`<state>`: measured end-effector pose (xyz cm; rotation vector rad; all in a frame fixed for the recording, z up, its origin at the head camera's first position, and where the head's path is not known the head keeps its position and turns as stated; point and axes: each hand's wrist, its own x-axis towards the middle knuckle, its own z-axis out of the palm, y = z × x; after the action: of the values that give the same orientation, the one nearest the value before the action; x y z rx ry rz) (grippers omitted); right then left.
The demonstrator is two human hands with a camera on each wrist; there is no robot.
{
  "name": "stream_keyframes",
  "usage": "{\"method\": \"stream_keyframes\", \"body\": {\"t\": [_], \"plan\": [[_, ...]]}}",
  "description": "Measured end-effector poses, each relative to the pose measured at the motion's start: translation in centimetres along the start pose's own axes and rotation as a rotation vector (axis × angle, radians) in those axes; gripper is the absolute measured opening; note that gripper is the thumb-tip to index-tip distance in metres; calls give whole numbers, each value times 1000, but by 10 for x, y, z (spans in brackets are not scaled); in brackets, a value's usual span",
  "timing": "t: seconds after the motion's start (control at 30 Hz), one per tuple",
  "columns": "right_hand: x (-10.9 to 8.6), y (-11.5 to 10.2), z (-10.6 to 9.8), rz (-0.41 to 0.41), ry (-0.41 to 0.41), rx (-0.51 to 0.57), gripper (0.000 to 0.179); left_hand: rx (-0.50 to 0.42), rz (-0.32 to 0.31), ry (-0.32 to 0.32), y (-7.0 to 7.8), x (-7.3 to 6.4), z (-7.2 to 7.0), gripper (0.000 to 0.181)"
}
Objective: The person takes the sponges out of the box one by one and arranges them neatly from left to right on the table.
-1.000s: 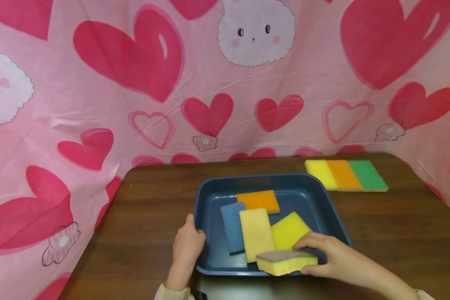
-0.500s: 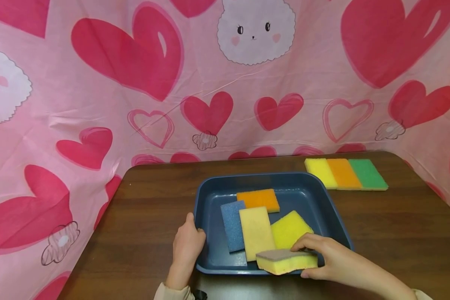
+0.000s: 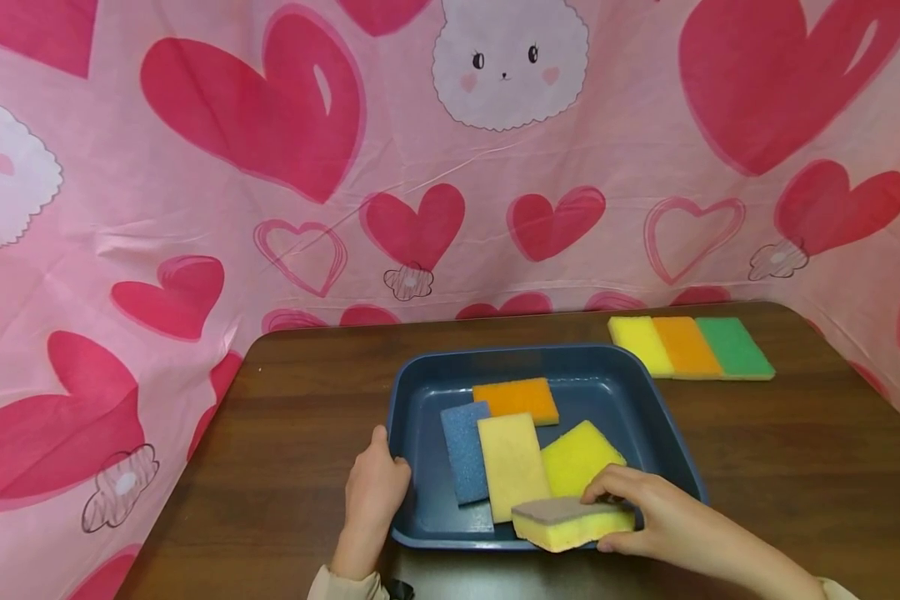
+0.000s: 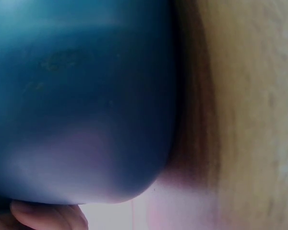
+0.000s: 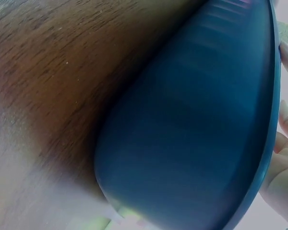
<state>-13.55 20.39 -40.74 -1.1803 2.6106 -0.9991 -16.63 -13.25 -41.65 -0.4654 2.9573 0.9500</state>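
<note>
I have the left hand [image 3: 375,490] gripping the blue tray [image 3: 426,492] by its near side; the right hand [image 3: 656,512] pinches the grey-topped sponge [image 3: 566,527] between the hands. Compared with a second ago, I see both grips and that sponge practically unmoved.

Eight sponges [image 3: 513,467], one tray [image 3: 427,442], one counter [image 3: 322,400], one left grip [image 3: 375,483], one right grip [image 3: 663,510], two sleeves [image 3: 347,585].

Inside the tray lie four sponges: one orange sponge [image 3: 520,401], one blue sponge [image 3: 465,457], one pale yellow sponge [image 3: 513,467] and one bright yellow sponge [image 3: 581,458]. At the near rim of the tray there is one more, a grey-topped sponge [image 3: 555,511], which makes five. On the counter, near the far right corner of the tray, there are three sponges in a single row: a yellow one [image 3: 640,346], an orange one [image 3: 686,347] and a green one [image 3: 733,347].
</note>
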Motion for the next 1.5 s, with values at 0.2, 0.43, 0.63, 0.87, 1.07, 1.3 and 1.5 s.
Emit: {"method": "stream_keyframes", "body": {"t": [0.2,0.43,0.63,0.87,1.07,1.3,1.5], "plan": [[0,-1,0,-10,9,6,31,8,9,9,0,0,0,22],[-1,-3,-1,-14,29,2,26,7,16,16,1,0,0,21],[-2,-4,-1,-14,37,11,23,9,18,20,1,0,0,21],[0,-7,-2,-24,85,-11,24,12,10,9,2,0,-1,23],[2,-10,-5,-39,137,-5,28,7,5,6,1,0,-1,22],[2,-12,-7,-32,193,-11,31,8,10,15,0,-1,0,18],[1,-12,-9,-43,293,-48,34,8,9,16,1,-1,0,19]]}}
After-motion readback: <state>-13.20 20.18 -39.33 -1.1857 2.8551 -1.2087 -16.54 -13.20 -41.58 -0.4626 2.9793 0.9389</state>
